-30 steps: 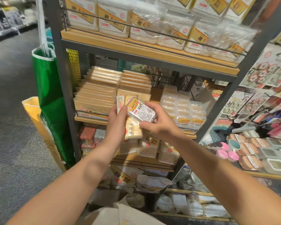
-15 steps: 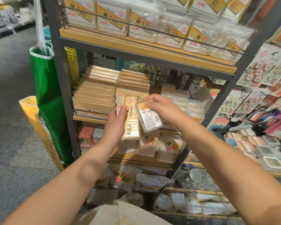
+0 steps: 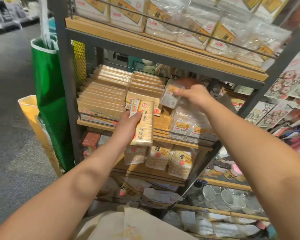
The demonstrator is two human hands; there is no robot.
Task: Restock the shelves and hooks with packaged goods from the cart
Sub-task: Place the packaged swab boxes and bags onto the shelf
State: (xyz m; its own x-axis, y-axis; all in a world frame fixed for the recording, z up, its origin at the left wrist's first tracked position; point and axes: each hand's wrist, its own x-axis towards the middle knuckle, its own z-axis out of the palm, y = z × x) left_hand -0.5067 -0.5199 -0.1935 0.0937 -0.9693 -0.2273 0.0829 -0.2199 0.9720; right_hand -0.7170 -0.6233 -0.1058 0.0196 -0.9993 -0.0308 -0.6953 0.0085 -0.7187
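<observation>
Head view, item one: small clear pack (image 3: 169, 98) with an orange label, pinched at its upper right edge by the right hand (image 3: 194, 95), fingers curled over the top. The pack is held tilted in the air inside the middle bay of the shelf unit (image 3: 163, 49), above the stack of like clear packs (image 3: 185, 125) that stands on the middle board directly below the grip. The outline of pack and hand is blurred; the exact finger placement cannot be told.

Item two: long toothpick pack (image 3: 143, 123), printed "TOOTHPICK", gripped by the left hand (image 3: 128, 126), thumb across its front face, fingers behind. It stands upright, left of and lower than the right hand's grip, in front of the middle board's edge.

Behind the left-hand grip: rows of flat toothpick packs (image 3: 104, 97) stacked on the same board. Below it: cotton swab bags (image 3: 163, 158) leaning on the lower board. Above both grips: large clear bags (image 3: 189, 23) behind a wire rail on the top board. Far left of the grips: green bag (image 3: 48, 87) hung against the unit's post.
</observation>
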